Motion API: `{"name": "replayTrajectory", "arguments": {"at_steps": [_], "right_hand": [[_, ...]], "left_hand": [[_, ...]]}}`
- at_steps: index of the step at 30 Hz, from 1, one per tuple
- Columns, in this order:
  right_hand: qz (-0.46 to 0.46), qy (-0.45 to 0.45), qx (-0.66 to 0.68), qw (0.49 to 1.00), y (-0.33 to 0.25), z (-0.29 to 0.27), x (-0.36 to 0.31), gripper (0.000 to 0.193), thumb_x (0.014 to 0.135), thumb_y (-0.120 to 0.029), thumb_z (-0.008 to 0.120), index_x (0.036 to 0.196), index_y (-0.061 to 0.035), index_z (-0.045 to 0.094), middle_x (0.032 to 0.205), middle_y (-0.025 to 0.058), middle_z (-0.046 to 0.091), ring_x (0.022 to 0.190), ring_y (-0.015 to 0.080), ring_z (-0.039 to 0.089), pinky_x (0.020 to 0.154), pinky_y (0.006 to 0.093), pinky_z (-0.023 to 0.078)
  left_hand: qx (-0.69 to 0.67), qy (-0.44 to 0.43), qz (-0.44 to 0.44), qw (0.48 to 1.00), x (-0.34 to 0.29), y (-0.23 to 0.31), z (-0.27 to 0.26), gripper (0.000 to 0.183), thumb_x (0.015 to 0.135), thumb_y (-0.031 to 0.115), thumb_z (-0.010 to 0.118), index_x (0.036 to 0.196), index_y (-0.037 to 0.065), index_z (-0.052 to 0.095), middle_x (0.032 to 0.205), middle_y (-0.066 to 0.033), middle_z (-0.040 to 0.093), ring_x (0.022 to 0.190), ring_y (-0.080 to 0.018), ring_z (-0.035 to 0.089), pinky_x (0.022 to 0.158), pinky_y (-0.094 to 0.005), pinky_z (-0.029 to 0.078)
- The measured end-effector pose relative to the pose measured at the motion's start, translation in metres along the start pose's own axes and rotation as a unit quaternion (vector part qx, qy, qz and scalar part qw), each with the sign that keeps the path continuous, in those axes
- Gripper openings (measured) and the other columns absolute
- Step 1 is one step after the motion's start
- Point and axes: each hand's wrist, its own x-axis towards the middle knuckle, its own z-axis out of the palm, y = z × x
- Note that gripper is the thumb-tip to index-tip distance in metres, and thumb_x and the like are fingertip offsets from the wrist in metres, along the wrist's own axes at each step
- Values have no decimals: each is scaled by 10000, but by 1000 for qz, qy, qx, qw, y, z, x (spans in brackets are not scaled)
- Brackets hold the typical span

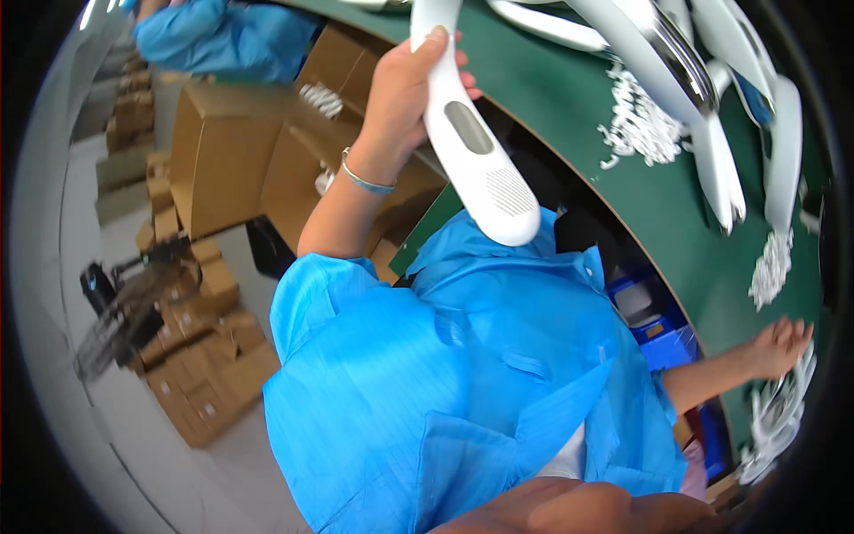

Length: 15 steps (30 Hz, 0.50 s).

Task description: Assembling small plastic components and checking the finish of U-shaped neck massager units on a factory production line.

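Observation:
My left hand (405, 93) is closed around the narrow upper part of a white curved plastic housing (480, 173). The housing hangs over the table's near edge, its wide rounded end toward my body, with a grey oval window and a ribbed patch facing up. Far to the right, my right hand (781, 347) is above a heap of white looped pieces (774, 418) on the green table (569, 133). Its fingers are half bent and apart, with nothing visible between them. A pile of small white plastic parts (767, 267) lies just beyond that hand.
More white curved housings (712, 160) lie at the far right, beside a larger pile of small white parts (642, 120). An open cardboard box (222, 160) stands left of the table. Behind are stacked cartons (200, 374) and a fan (124, 311). Another person's blue sleeve (231, 40) shows top left.

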Motion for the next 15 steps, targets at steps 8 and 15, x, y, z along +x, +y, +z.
{"name": "replayTrajectory", "arguments": {"at_steps": [8,15], "right_hand": [[264,-316,48,910,19,158,-128,213,920,-98,487,1065,52,447,877,132,434,471,79,366,323,173,310],[501,-436,193,722,58,209,-200,393,799,-216,697,1025,18,475,902,150,505,503,89,478,392,161,378]], "left_hand": [[-44,65,6,997,-66,-8,1,275,913,188,549,1087,6,439,852,-76,557,741,-200,641,680,-363,570],[-91,66,29,993,-109,-27,8,337,843,121,612,1080,2,405,865,-102,573,786,-222,655,703,-372,561]]}}
